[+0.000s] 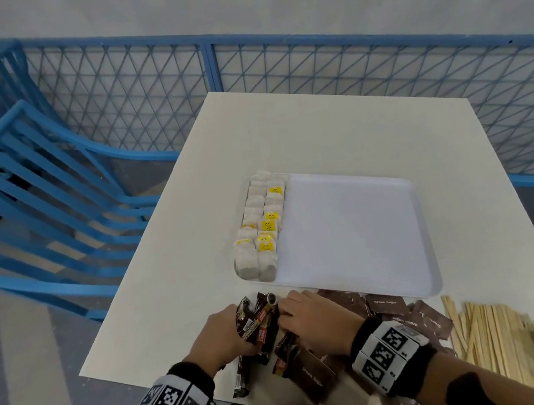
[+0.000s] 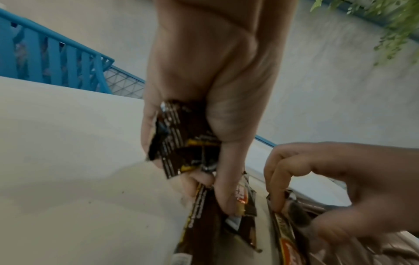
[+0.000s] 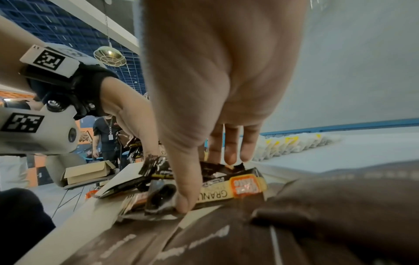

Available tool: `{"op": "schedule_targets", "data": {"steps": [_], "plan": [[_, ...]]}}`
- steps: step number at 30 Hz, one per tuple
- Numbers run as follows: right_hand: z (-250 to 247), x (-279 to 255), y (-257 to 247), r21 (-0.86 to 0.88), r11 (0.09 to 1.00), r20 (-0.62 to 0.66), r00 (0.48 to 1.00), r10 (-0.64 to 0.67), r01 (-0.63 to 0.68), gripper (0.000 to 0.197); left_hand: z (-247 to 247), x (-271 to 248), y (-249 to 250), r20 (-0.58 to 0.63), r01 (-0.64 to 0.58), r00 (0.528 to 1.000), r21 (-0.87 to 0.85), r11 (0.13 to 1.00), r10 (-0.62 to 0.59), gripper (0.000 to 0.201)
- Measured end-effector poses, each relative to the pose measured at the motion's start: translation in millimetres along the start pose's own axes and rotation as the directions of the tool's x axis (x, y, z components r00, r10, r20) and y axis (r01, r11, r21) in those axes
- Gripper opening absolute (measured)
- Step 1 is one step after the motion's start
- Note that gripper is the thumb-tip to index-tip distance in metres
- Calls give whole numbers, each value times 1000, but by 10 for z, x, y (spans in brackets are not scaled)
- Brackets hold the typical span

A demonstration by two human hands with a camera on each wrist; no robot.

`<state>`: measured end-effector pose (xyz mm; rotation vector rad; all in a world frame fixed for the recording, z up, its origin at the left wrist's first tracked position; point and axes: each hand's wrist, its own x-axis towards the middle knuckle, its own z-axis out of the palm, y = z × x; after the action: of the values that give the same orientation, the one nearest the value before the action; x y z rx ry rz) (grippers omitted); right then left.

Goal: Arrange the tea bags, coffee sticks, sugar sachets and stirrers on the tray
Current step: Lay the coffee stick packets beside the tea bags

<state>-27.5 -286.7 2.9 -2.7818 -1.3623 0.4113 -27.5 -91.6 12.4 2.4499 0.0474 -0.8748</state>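
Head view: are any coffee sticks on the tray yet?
No, the tray holds only tea bags along its left edge; the coffee sticks are off it, in the left hand.

From the head camera we are looking forward and steeply down over the white rectangular table, with both hands near the bottom edge of the picture. From the left wrist camera we are looking along the left hand, very close, low over the table. From the right wrist camera we are looking along the right hand, just as close and low. All three views are sharing the dark brown foil coffee sticks and both hands.
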Motion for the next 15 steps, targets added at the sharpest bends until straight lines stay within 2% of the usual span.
{"op": "schedule_targets", "data": {"steps": [3, 6, 8, 11, 15], "plan": [[2, -20, 23, 44, 999, -53, 998, 23, -20, 33, -18, 4, -13, 0, 0, 1000, -30, 1000, 0, 41], [-105, -55, 87, 125, 991, -25, 998, 53, -50, 28, -94, -39, -52, -44, 13, 999, -133, 991, -19, 39], [-210, -94, 106, 257, 959, -3, 993, 120, -115, 30, -171, -74, -80, -93, -2, 996, -220, 975, -18, 33], [-367, -158, 104, 507, 834, -45, 960, 278, -218, 24, -315, -134, -60, -145, -62, 989, -373, 926, 8, 29], [-413, -171, 104, 783, 579, -49, 906, 421, -227, 11, -442, -190, 101, -182, -158, 982, -607, 779, 57, 25]]}}
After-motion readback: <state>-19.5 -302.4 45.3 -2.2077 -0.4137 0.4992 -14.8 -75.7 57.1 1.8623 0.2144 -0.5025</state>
